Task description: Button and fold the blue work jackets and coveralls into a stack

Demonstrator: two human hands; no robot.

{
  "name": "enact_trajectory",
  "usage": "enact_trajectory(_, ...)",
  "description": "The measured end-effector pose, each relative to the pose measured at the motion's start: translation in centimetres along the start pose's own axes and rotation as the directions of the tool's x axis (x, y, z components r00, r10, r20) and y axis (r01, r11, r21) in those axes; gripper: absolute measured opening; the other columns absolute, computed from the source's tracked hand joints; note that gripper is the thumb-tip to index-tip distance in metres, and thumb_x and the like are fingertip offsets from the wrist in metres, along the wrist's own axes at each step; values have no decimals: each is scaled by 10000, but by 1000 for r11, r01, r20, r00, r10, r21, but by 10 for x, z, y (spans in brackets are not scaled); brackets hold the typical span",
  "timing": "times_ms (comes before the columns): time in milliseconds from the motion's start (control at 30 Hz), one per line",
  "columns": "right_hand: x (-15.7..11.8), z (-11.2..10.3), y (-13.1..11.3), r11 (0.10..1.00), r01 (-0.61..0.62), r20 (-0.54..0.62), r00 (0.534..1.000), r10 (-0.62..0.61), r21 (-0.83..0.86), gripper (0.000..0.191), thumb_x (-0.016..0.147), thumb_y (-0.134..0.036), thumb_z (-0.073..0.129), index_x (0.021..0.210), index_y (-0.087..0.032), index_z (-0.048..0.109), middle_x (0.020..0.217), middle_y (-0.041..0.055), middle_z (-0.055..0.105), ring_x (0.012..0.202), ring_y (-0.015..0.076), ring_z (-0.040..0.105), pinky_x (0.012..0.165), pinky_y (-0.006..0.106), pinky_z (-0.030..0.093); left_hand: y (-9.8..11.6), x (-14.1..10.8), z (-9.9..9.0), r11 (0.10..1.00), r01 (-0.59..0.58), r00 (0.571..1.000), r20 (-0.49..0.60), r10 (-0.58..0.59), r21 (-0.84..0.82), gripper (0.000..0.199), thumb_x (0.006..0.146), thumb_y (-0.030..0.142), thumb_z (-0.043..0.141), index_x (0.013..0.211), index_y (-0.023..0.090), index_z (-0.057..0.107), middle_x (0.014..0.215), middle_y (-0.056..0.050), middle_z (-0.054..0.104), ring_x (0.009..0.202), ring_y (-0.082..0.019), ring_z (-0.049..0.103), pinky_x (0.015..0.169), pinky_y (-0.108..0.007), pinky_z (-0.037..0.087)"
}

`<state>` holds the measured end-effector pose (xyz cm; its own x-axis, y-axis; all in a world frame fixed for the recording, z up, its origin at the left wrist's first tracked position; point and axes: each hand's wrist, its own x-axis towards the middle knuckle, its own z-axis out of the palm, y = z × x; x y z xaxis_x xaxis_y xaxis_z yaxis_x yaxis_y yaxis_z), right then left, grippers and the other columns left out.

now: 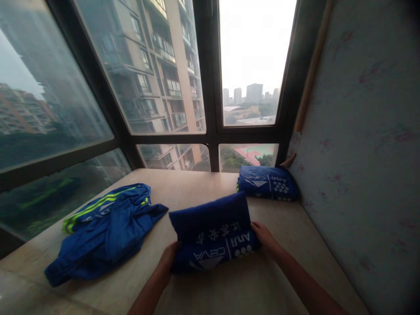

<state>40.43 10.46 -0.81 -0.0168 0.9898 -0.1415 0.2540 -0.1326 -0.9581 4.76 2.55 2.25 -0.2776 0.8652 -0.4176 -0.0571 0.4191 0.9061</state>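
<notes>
A blue garment (213, 232) with white lettering lies partly folded on the stone-like sill in front of me, its far flap raised a little off the surface. At its left edge, my left hand (171, 256) is closed on the cloth, the fingertips partly hidden behind it. My right hand (264, 236) pinches the opposite edge, thumb toward the near side. Farther back on the right rests a neatly folded blue garment (267, 186) with similar printing. To the left, a crumpled blue jacket (111, 238) with yellow-green stripes is spread loosely.
The pale sill (193, 179) runs to the dark window frame (213, 87) at the back and left. A patterned wall (361, 153) bounds the right side. A strip of wood-coloured trim (313, 65) at the wall's edge looks peeled at its lower end.
</notes>
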Motion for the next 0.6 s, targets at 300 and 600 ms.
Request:
enact_trajectory(300, -6, 6, 26, 971, 35, -116, 991, -64, -237, 600, 813, -639, 467, 1081, -157, 702, 1124, 145, 722, 1084, 318, 658, 938, 399, 481, -13, -3, -3, 978, -123, 987, -86, 138, 166, 426, 819, 460, 611, 1073, 125, 679, 1159, -145, 722, 1129, -310, 658, 1026, -436, 488)
enact_trajectory(600, -44, 5, 34, 773, 40, -257, 931, -259, -633, 475, 902, -581, 438, 1093, -214, 673, 1060, 146, 713, 979, 302, 673, 767, 383, 511, -29, -47, 4, 421, -58, 899, -136, 416, 905, 529, 907, 534, 337, 1096, 125, 614, 1123, -217, 671, 995, -365, 674, 867, -487, 498)
